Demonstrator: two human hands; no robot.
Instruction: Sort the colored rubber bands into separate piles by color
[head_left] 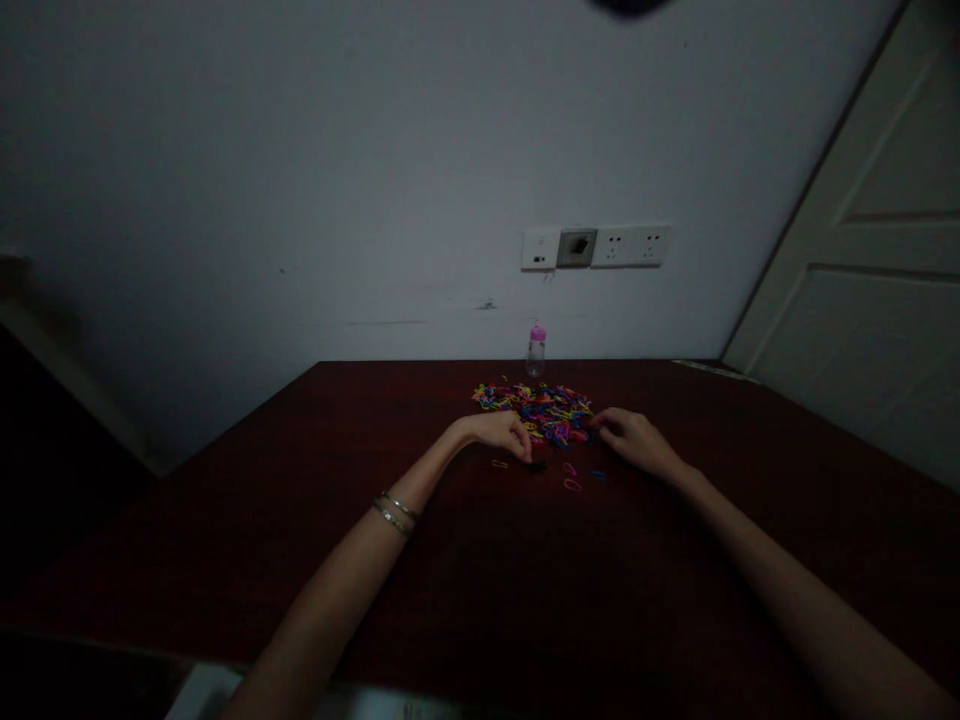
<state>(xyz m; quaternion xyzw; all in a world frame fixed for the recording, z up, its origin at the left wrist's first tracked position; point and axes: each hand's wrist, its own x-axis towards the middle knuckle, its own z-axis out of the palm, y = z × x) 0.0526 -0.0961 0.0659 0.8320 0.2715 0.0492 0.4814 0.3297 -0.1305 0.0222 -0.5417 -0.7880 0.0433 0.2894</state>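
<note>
Near the far edge of the table (420,376), most coloured loops (559,408) lie heaped, just a few apart; left hand (496,430) bent over dark pieces (540,466), right hand (636,438) beside the heap, can't tell if either's fingers grip

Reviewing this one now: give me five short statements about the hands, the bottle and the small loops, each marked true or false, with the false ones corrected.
1. The bottle stands between the colourful pile and the wall. True.
2. The bracelets are worn on the right arm. False: they are on the left arm.
3. The right hand is at the pile's right side. True.
4. The single yellow loop lies right of the loose pink loops. False: it lies left of them.
5. The bottle's top is green. False: it is pink.
</note>
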